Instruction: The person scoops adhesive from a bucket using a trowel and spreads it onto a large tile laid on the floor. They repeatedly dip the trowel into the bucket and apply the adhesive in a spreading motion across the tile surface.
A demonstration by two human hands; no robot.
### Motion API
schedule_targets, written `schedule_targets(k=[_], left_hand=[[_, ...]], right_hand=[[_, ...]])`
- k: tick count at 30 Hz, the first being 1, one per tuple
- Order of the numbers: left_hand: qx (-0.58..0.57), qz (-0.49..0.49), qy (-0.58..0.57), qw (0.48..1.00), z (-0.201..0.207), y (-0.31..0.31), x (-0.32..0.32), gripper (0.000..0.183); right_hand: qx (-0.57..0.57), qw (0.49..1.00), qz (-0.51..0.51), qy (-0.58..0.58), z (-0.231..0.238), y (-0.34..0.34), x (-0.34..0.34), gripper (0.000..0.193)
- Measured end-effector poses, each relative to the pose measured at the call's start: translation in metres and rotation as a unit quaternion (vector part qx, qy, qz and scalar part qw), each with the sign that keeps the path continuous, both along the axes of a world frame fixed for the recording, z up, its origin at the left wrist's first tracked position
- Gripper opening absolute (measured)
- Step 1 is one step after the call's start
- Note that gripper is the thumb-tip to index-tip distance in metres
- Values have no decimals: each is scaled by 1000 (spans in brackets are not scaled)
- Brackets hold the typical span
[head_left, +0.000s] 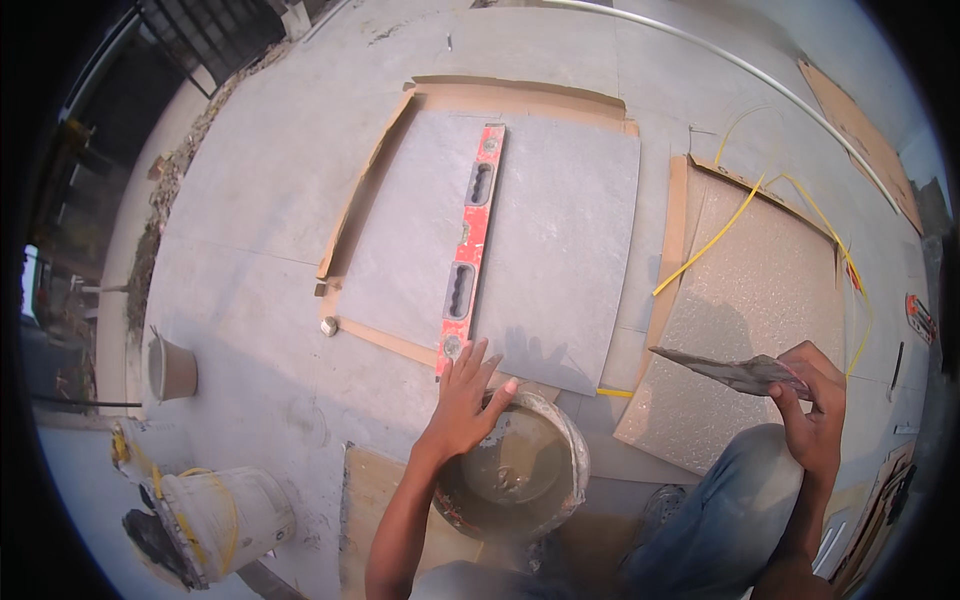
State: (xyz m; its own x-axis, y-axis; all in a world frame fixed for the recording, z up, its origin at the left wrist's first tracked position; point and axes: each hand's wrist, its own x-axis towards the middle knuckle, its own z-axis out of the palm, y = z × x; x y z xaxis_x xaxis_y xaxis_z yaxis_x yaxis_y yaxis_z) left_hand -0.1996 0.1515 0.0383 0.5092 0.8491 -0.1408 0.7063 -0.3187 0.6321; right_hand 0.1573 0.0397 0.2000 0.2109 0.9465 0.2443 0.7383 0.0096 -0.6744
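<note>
My left hand (463,405) is held out with its fingers spread and holds nothing. It reaches over the left rim of a bucket (580,455) of grey, watery mix, close to the near end of a red spirit level (475,225). That level lies lengthwise on a large grey tile (570,230). In my right hand (815,415) is a trowel (715,371) caked with grey mortar, its blade pointing left. The trowel is above a second, textured panel (760,270); its handle is mostly hidden by my fingers.
Cardboard packaging (520,95) edges the tile. A yellow strap (705,245) crosses the textured panel. To the left stand a small bucket (175,370) and a larger white bucket (235,515). A white pipe (740,62) runs along the far right, and pliers (918,318) lie near the right edge.
</note>
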Motion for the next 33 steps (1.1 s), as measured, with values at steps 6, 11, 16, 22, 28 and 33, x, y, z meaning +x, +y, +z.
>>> schedule_targets(k=[6, 11, 16, 22, 28, 33], left_hand=[[48, -61, 31, 997, 55, -32, 10, 62], [-225, -174, 176, 943, 145, -73, -29, 55], [-268, -94, 171, 943, 128, -122, -47, 63], [-260, 163, 60, 950, 263, -166, -78, 55], [-245, 444, -115, 855, 381, -220, -177, 53], [-233, 610, -291, 699, 464, -248, -205, 41]], right_hand=[[-135, 990, 29, -7, 27, -23, 19, 12], [-198, 977, -72, 11, 28, -87, 17, 12], [-201, 979, -20, 18, 35, -166, -16, 16], [-221, 961, -167, 14, 115, -295, 24, 17], [-244, 912, -326, -53, 197, -326, 82, 17], [-304, 892, -306, -138, 204, -262, 82, 24]])
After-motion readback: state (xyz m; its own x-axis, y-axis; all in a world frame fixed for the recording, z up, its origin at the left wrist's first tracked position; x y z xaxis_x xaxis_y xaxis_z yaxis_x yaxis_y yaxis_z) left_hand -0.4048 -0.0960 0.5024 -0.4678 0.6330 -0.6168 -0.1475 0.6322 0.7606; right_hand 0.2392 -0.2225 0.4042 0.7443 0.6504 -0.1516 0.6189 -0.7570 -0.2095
